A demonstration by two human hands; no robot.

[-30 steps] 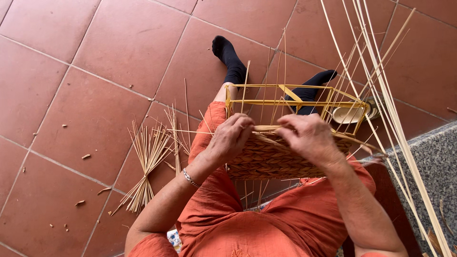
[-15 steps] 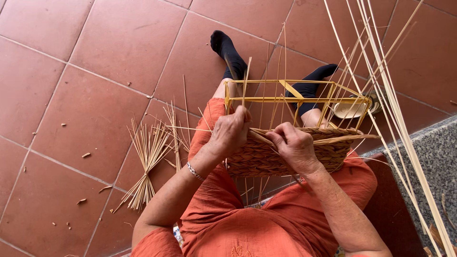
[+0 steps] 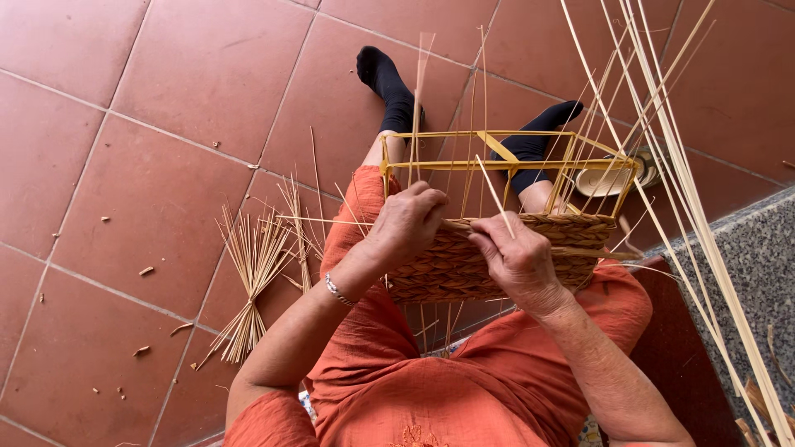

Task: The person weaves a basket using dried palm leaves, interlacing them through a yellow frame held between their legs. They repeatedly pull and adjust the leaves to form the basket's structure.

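Since the earlier frame my right hand [image 3: 517, 257] has slid a little along the woven rim toward my left hand [image 3: 410, 223], and both now sit close together on the near side of the basket [image 3: 464, 265]. That half-woven basket rests on my lap, against my orange clothes [image 3: 397, 381], with its yellow frame [image 3: 505, 161] rising above the woven part. My left fingers [image 3: 431, 199] are curled over the rim and press on the weave. My right fingers [image 3: 489, 240] are closed and pinch one thin straw strand [image 3: 495, 197], which stands up from the rim. More thin strands [image 3: 464, 124] rise inside the frame.

Below the basket is a floor of large reddish-brown tiles [image 3: 166, 124] with pale joints. Left of the basket, a bundle of cut straw [image 3: 252, 273] lies fanned out on the tiles, and small straw scraps [image 3: 145, 270] are scattered further left. Beyond the basket my two feet in black socks [image 3: 385, 79] rest on the floor. Right of the basket, many long pale straw stalks [image 3: 696, 207] cross the view at a slant, and a light sandal [image 3: 609, 178] shows just behind the frame. At the right edge, beside the basket, runs a speckled grey stone ledge [image 3: 745, 265]. A thin bracelet [image 3: 338, 290] is on my left wrist.
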